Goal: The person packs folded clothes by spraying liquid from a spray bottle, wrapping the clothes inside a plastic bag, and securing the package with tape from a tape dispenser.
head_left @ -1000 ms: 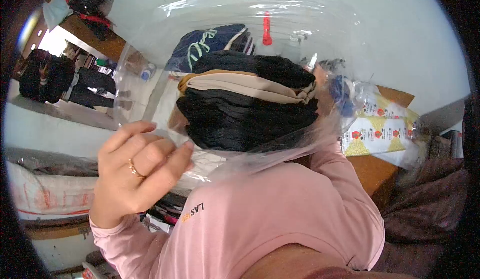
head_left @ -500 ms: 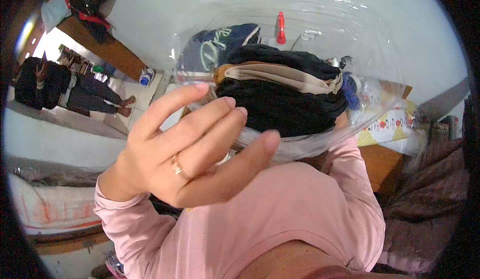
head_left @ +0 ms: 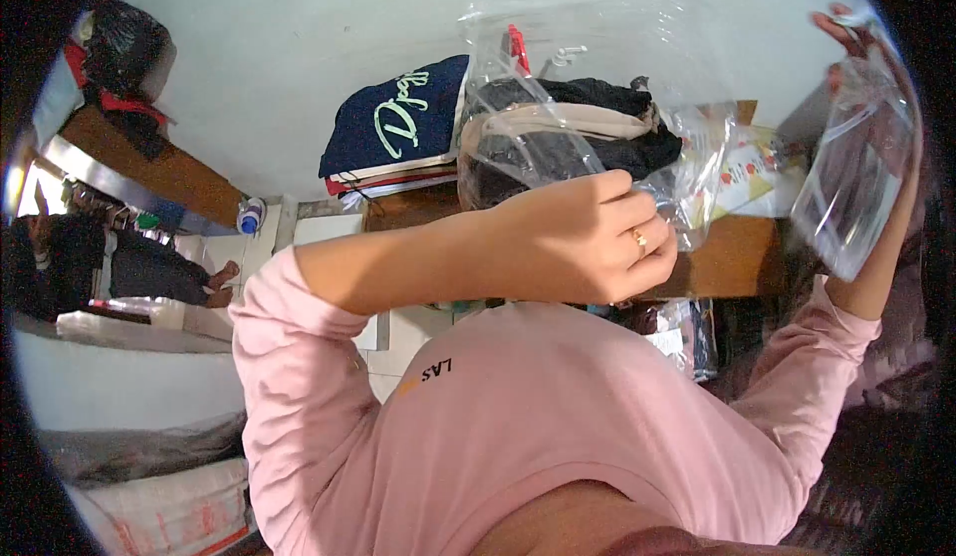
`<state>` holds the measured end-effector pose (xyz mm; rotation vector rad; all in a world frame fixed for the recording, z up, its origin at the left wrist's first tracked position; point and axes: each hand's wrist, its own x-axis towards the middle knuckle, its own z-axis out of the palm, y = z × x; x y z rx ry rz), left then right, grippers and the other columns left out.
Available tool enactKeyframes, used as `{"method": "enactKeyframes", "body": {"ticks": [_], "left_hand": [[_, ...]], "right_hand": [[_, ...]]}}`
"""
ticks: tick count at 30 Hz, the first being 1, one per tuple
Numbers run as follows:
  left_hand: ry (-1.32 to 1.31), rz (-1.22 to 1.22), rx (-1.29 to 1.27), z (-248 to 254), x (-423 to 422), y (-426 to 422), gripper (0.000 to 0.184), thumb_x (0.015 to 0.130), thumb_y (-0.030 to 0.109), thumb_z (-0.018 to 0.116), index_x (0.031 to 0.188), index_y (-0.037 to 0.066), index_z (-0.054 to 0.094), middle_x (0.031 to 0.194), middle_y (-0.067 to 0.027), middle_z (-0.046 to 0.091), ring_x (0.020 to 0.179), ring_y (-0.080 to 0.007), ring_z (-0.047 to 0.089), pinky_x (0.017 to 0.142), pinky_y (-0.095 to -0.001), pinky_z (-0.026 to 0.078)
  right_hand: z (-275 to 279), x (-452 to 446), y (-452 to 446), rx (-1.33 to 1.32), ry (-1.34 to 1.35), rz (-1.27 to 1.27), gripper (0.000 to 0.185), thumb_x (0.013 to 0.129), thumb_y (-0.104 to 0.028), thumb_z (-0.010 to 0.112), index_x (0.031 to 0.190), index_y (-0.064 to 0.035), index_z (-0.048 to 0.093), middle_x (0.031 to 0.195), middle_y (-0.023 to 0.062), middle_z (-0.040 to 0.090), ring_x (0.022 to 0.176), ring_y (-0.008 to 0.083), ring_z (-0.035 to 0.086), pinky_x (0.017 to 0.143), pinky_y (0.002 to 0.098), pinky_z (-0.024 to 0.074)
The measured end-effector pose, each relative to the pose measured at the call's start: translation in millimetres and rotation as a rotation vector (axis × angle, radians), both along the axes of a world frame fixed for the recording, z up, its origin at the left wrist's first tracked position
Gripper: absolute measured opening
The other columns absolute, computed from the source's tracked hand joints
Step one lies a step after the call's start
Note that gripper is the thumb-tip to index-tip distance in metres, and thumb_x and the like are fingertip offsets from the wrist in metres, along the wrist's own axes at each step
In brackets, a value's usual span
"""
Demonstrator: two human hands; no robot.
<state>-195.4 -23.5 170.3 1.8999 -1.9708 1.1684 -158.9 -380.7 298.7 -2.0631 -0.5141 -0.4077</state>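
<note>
The left hand [head_left: 622,242] is reaching across the front of the body, its fingers curling down — I cannot tell if they are pinching anything. Just past it, the black and beige cloths [head_left: 568,118] are sitting in a pile, with a big clear bag [head_left: 702,158] showing around them. The right hand [head_left: 851,43] is up high, well apart from the left one, and is holding a loose clear bag [head_left: 846,188] that is hanging down by its arm.

To the left of the pile, past the left wrist, a dark blue shirt [head_left: 398,123] with pale writing is lying on other folded clothes [head_left: 403,175]. Right of the left hand, a white and yellow pack [head_left: 757,173] is resting above a brown box [head_left: 727,257]. A red thing [head_left: 518,48] is showing behind the pile — far left, another person [head_left: 159,262] is showing bare feet.
</note>
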Motion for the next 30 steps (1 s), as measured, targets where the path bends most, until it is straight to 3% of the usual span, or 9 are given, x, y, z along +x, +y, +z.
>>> {"method": "enactKeyframes", "body": {"ticks": [3, 6, 9, 12, 16, 21, 24, 27, 30], "left_hand": [[-0.039, -0.05, -0.022, -14, -3, -3, 0.025, 0.064, 0.014, 0.059, 0.086, 0.004, 0.06, 0.075, -0.0002, 0.052, 0.069, -0.0122, 0.052, 0.06, -0.022, 0.041], [-0.065, -0.062, -0.01, -18, -10, 3, 0.028, 0.065, 0.016, 0.058, 0.09, 0.004, 0.06, 0.076, -0.0005, 0.052, 0.069, -0.0119, 0.051, 0.06, -0.0226, 0.042], [-0.087, -0.031, -0.096, -15, -13, 21, 0.033, 0.066, 0.016, 0.057, 0.098, 0.005, 0.06, 0.078, -0.002, 0.053, 0.067, -0.013, 0.052, 0.06, -0.0233, 0.042], [-0.077, 0.122, -0.052, -2, -16, 41, 0.038, 0.067, 0.015, 0.056, 0.104, 0.005, 0.059, 0.08, -0.0037, 0.054, 0.067, -0.0136, 0.052, 0.061, -0.0233, 0.042], [-0.09, 0.115, -0.033, -3, -20, 49, 0.037, 0.068, 0.015, 0.057, 0.104, 0.006, 0.059, 0.077, -0.0036, 0.054, 0.067, -0.0127, 0.051, 0.063, -0.0232, 0.042], [-0.101, 0.137, -0.043, -5, -21, 52, 0.033, 0.07, 0.015, 0.057, 0.102, 0.008, 0.061, 0.076, -0.0024, 0.054, 0.068, -0.0118, 0.051, 0.068, -0.0237, 0.041], [-0.12, 0.15, -0.07, -7, -19, 52, 0.033, 0.07, 0.014, 0.057, 0.102, 0.008, 0.061, 0.077, -0.0022, 0.054, 0.068, -0.0127, 0.051, 0.069, -0.0241, 0.042], [-0.133, 0.201, -0.089, -9, -18, 51, 0.033, 0.07, 0.013, 0.057, 0.102, 0.008, 0.062, 0.078, -0.0026, 0.053, 0.073, -0.0141, 0.051, 0.072, -0.0258, 0.043], [-0.168, 0.258, -0.098, -8, -16, 54, 0.033, 0.068, 0.012, 0.058, 0.101, 0.01, 0.062, 0.078, -0.0024, 0.051, 0.078, -0.0151, 0.049, 0.074, -0.0275, 0.045]], "right_hand": [[-22, -17, 72, -0.271, -0.008, 0.125, 0.044, 0.083, -0.036, 0.052, 0.11, -0.0022, 0.057, 0.111, 0.0113, 0.057, 0.095, 0.0185, 0.056, 0.081, 0.0304, 0.0456], [-49, -30, 155, -0.365, 0.477, 0.22, 0.035, 0.081, -0.033, 0.054, 0.093, -0.0011, 0.064, 0.092, 0.0094, 0.063, 0.085, 0.0179, 0.057, 0.077, 0.0268, 0.044], [-59, -37, 158, -0.584, 0.553, 0.064, 0.035, 0.081, -0.032, 0.052, 0.085, 0.001, 0.065, 0.081, 0.0083, 0.062, 0.08, 0.0153, 0.056, 0.076, 0.0274, 0.0428], [-60, -29, 140, -0.276, 0.607, 0.09, 0.038, 0.08, -0.034, 0.053, 0.086, 0.0013, 0.065, 0.083, 0.0104, 0.062, 0.082, 0.0172, 0.056, 0.076, 0.0286, 0.0423], [-64, -36, 169, -0.559, 0.512, -0.033, 0.035, 0.082, -0.033, 0.051, 0.088, -0.0005, 0.064, 0.087, 0.0132, 0.058, 0.084, 0.0189, 0.054, 0.074, 0.0292, 0.042], [-74, -14, 167, -0.42, 0.465, 0.174, 0.037, 0.08, -0.038, 0.054, 0.09, -0.0037, 0.065, 0.083, 0.0147, 0.056, 0.078, 0.0196, 0.053, 0.072, 0.0299, 0.0421], [-69, -20, 170, -0.53, 0.451, -0.104, 0.035, 0.083, -0.035, 0.051, 0.095, -0.0052, 0.064, 0.083, 0.0182, 0.057, 0.08, 0.0213, 0.054, 0.073, 0.0302, 0.0419], [-75, -5, 155, -0.821, 0.295, 0.003, 0.044, 0.08, -0.04, 0.053, 0.098, -0.001, 0.062, 0.086, 0.0228, 0.057, 0.082, 0.0254, 0.056, 0.072, 0.0317, 0.0426], [-88, 10, 165, -0.512, 0.503, -0.019, 0.037, 0.078, -0.033, 0.058, 0.095, -0.0007, 0.063, 0.084, 0.0043, 0.057, 0.078, 0.0123, 0.049, 0.067, 0.026, 0.0389]]}}
